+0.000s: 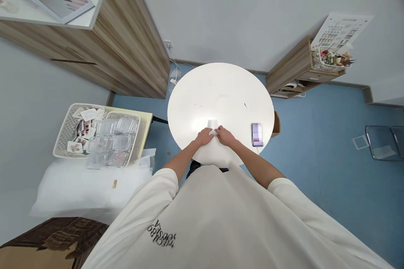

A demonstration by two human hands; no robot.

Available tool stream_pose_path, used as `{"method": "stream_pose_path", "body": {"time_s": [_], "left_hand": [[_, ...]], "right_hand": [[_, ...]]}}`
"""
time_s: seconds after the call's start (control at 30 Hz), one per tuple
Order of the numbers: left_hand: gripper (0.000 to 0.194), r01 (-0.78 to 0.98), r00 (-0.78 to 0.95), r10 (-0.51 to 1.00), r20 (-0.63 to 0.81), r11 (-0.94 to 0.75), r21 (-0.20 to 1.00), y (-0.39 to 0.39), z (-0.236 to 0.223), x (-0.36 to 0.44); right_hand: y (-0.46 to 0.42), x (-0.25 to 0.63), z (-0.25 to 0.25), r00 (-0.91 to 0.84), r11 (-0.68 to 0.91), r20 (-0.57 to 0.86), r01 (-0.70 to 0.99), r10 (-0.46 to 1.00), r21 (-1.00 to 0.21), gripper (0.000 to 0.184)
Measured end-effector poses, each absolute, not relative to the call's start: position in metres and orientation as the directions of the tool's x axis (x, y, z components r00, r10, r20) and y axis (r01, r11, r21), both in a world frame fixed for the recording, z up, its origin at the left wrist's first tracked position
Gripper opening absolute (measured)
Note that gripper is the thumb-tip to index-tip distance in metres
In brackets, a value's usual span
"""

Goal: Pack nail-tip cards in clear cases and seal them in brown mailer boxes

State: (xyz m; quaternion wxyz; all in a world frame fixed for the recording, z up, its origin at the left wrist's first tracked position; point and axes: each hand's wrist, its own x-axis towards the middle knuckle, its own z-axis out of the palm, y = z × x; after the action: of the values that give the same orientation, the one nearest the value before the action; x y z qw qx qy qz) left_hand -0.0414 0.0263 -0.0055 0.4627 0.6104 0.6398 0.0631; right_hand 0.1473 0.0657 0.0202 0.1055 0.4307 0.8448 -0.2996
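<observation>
Two hands at the near edge of the table, both bare. The left hand (204,137) and right hand (226,136) sit just apart, fingers curled inward, partly closed on a small white object (212,131). Its material and exact shape cannot be told; white on white hides the outline. It stands upright between the hands, on one round white table (221,92). One smartphone with a blurred screen (257,134) lies flat near the right hand, a white cable (256,149) running from it.

To the person's left, one pale yellow tabletop (147,117) bears one grey-white perforated plastic tray (65,132). In the tray: clear plastic clamshell boxes (110,143), about eight, exact count unclear, stacked and overlapping, and several printed cards with nail pictures (85,128) beside them. Below it, one soft white sheet of plastic wrap (88,189).

One brown cardboard box (41,252) at lower left. One small cardboard box (276,124) just beyond the table's right edge. Far right, one wood-grain shelf unit (290,67) carries one white wire basket (331,61), filled with small assorted items, and one colour-sample chart (342,29) above it. One tall wood-grain cabinet (126,50) stands at upper left.
</observation>
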Motion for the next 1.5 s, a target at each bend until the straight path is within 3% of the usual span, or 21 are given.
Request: {"method": "stream_pose_path", "body": {"time_s": [0.1, 0.2, 0.3, 0.4, 0.57, 0.67, 0.97, 1.2, 1.5], "left_hand": [[0.047, 0.534, -0.002, 0.854, -0.52, 0.441, 0.722, 0.019, -0.011, -0.041], [0.054, 0.47, -0.086, 0.844, -0.53, 0.503, 0.725, 0.008, -0.014, -0.041], [0.06, 0.617, -0.031, 0.9, -0.435, 0.36, 0.7, -0.001, -0.012, -0.04], [0.062, 0.797, 0.125, 0.928, -0.351, 0.117, 0.592, -0.001, -0.01, -0.038], [0.076, 0.9, 0.276, 0.869, -0.41, -0.084, 0.428, 0.003, -0.009, -0.037], [0.084, 0.916, 0.289, 0.84, -0.46, -0.103, 0.387, 0.003, -0.008, -0.04], [0.087, 0.896, 0.307, 0.842, -0.444, -0.098, 0.433, 0.005, -0.002, -0.056], [0.084, 0.892, 0.269, 0.862, -0.431, -0.054, 0.449, 0.0, 0.001, -0.104], [0.084, 0.926, 0.18, 0.89, -0.418, -0.01, 0.378, 0.0, -0.011, -0.186]], "right_hand": [[0.084, 0.139, 0.019, -0.555, 0.398, -0.45, 0.826, 0.7, -0.399, 0.034], [0.099, 0.129, 0.012, -0.489, 0.333, -0.447, 0.861, 0.749, -0.384, 0.036], [0.108, 0.122, 0.0, -0.443, 0.271, -0.416, 0.871, 0.794, -0.41, 0.04], [0.11, 0.117, -0.014, -0.393, 0.209, -0.362, 0.867, 0.845, -0.453, 0.045], [0.094, 0.117, -0.026, -0.352, 0.161, -0.322, 0.855, 0.879, -0.493, 0.041], [0.077, 0.118, -0.024, -0.326, 0.149, -0.311, 0.865, 0.893, -0.478, 0.045], [0.046, 0.104, -0.013, -0.259, 0.029, -0.439, 0.884, 0.86, -0.466, 0.066], [0.053, 0.057, -0.012, -0.303, -0.007, -0.468, 0.834, 0.83, -0.552, 0.066], [0.061, -0.031, -0.02, -0.38, 0.059, -0.436, 0.804, 0.816, -0.592, 0.069]]}}
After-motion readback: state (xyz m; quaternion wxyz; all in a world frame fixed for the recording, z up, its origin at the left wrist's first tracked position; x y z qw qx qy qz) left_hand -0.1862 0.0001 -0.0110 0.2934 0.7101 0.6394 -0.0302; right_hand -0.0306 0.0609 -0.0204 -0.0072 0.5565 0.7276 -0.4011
